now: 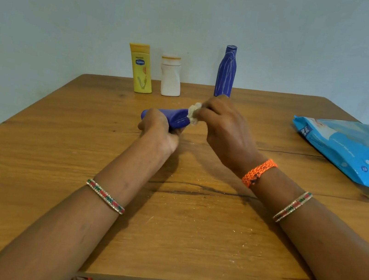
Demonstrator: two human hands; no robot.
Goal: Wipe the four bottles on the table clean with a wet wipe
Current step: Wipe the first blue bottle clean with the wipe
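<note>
My left hand (160, 128) grips a blue bottle (177, 117) held on its side above the middle of the wooden table (177, 223). My right hand (225, 127) presses a crumpled white wet wipe (193, 113) against the bottle's right end. Three other bottles stand upright at the table's far edge: a yellow lotion bottle (141, 68) on the left, a white bottle (170, 76) beside it, and a tall blue bottle (226, 71) whose base is hidden behind my right hand.
A blue pack of wet wipes (351, 149) lies flat at the table's right edge. A pale wall rises just behind the far edge. Small white crumbs dot the tabletop near me. My lap shows below the near edge.
</note>
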